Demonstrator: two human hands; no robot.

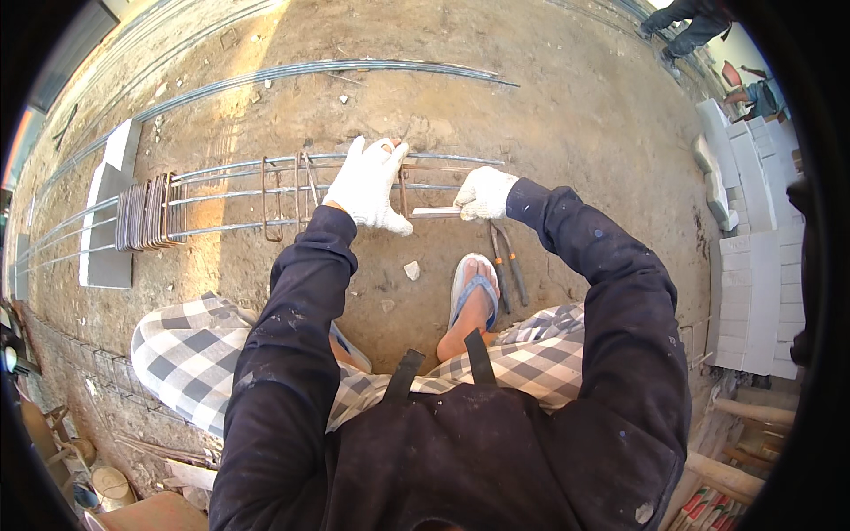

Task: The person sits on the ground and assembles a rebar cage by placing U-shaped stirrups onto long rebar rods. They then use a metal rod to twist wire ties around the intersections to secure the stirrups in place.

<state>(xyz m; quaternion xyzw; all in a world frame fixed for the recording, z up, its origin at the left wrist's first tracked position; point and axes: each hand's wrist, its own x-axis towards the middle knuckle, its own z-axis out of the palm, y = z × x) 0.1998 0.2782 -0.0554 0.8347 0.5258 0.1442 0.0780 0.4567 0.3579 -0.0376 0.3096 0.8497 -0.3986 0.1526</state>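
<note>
The left hand (367, 184), white-gloved, spans the steel bars (221, 227) with fingers spread and thumb apart, just beside the single stirrup (404, 192) at its 3 o'clock; whether it presses on that stirrup cannot be told. The right hand (485, 193), likewise gloved, is closed on a pale strip (432, 212) that extends from the fist toward 9 o'clock, while pincers (515, 270) lie on the ground at its 5 o'clock. At the left hand's 9 o'clock, the bars pass through a packed stirrup bundle (146, 212) beside a pale block (111, 265).
</note>
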